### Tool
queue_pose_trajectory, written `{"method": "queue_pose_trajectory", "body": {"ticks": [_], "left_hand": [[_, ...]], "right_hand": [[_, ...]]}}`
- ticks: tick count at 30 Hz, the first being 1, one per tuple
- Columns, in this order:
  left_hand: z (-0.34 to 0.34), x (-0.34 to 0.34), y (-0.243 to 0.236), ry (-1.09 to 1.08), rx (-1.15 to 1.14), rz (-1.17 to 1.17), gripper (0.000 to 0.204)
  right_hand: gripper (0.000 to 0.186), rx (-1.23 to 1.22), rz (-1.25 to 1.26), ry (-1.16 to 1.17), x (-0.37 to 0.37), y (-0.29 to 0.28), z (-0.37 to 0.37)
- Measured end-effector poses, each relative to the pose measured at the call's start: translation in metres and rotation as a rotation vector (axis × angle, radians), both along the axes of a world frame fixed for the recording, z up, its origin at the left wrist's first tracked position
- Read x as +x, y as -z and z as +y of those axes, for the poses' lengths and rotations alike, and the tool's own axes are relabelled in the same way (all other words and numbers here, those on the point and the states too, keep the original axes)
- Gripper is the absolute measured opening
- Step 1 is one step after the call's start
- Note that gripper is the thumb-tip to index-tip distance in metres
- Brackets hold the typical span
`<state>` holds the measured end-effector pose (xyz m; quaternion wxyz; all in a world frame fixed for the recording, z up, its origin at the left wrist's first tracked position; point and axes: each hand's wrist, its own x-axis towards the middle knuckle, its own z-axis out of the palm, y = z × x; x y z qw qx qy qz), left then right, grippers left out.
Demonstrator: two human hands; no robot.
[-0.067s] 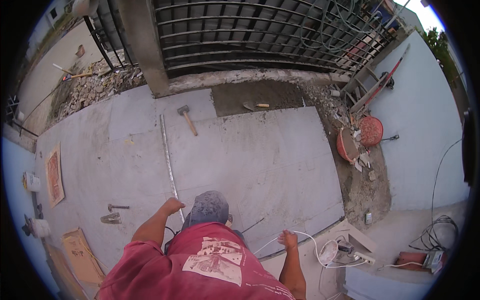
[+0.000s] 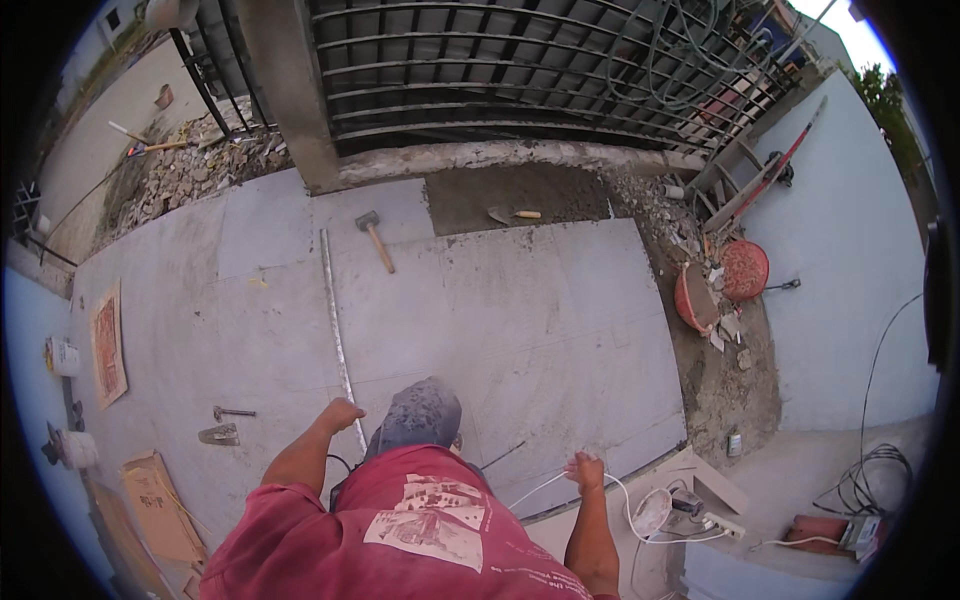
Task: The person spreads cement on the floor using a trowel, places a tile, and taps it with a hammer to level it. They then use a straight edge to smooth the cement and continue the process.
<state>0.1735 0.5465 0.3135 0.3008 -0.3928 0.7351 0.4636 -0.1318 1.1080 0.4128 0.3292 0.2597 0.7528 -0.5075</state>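
My left hand [image 2: 343, 414], fingers curled, is beside my raised knee [image 2: 410, 410] in grey-blue trousers, near a long metal straightedge [image 2: 337, 330] on the pale tiles [image 2: 520, 300]. What it holds, if anything, I cannot make out. My right hand [image 2: 585, 470] has closed fingers on a white cord [image 2: 540, 485], which runs toward a power strip [image 2: 725, 525]. A rubber mallet [image 2: 375, 235] lies above the straightedge, and a trowel [image 2: 220, 434] and a small metal tool [image 2: 234, 412] lie to the left.
Red buckets [image 2: 743, 270] and rubble stand right, by a ladder [image 2: 735, 195]. A trowel [image 2: 525, 214] rests on mortar beyond the tiles. Cardboard [image 2: 160, 500] and white pails [image 2: 78, 450] sit at left. A black grille [image 2: 520, 70] is at the back; coiled cables [image 2: 875, 465] lie lower right.
My right hand has moved slightly up and right with the cord. My left hand has shifted a little left and down, and my knee slightly upward.
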Motion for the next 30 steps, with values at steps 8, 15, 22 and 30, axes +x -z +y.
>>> {"method": "queue_pose_trajectory", "body": {"ticks": [8, 15, 22, 30], "left_hand": [[0.010, -0.127, 0.029, -0.652, 0.170, -0.255, 0.039], [-0.027, -0.302, -0.013, -0.762, 0.146, 0.033, 0.047], [-0.033, -0.381, -0.009, -1.037, 0.059, -0.017, 0.052], [0.049, -0.300, 0.148, -1.011, -0.131, -0.687, 0.061]], "right_hand": [[0.033, 0.093, -0.035, -0.206, -0.281, -0.004, -0.099], [0.030, 0.330, -0.132, -0.820, -0.405, 0.029, -0.208], [0.031, 0.482, 0.157, -1.648, -0.598, 0.220, -0.339], [0.056, 0.676, 1.087, -2.008, -0.804, 0.540, -0.517]]}}
